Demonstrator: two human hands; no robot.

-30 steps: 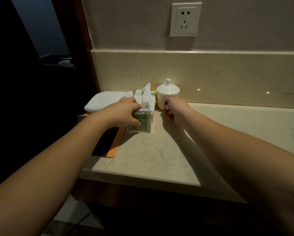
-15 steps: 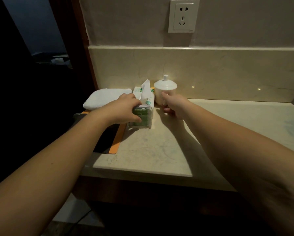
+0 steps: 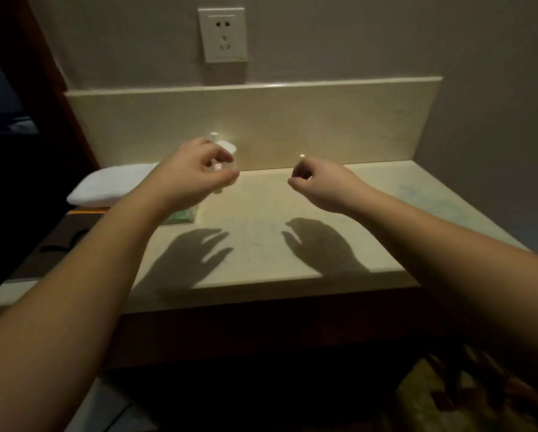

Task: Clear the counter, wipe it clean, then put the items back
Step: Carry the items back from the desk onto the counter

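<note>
Both my hands hover above the beige marble counter (image 3: pixel 292 244), casting shadows on it. My left hand (image 3: pixel 196 173) hangs with loosely curled fingers and holds nothing. It hides most of the white lidded cup (image 3: pixel 227 147) by the backsplash. My left wrist covers most of the green tissue pack (image 3: pixel 183 217). My right hand (image 3: pixel 317 185) floats to the right, fingers loosely curled, also holding nothing. A folded white towel (image 3: pixel 111 185) lies at the counter's back left.
An orange-edged dark tray (image 3: pixel 74 226) lies under the towel at the left end. A wall socket (image 3: pixel 222 34) sits above the backsplash (image 3: pixel 324 120). A wall closes the right side, and a dark doorway opens on the left.
My left hand let go of the tissue pack and my right hand let go of the cup. Both lifted off the counter, the right moving away to the right. The camera pulled back.
</note>
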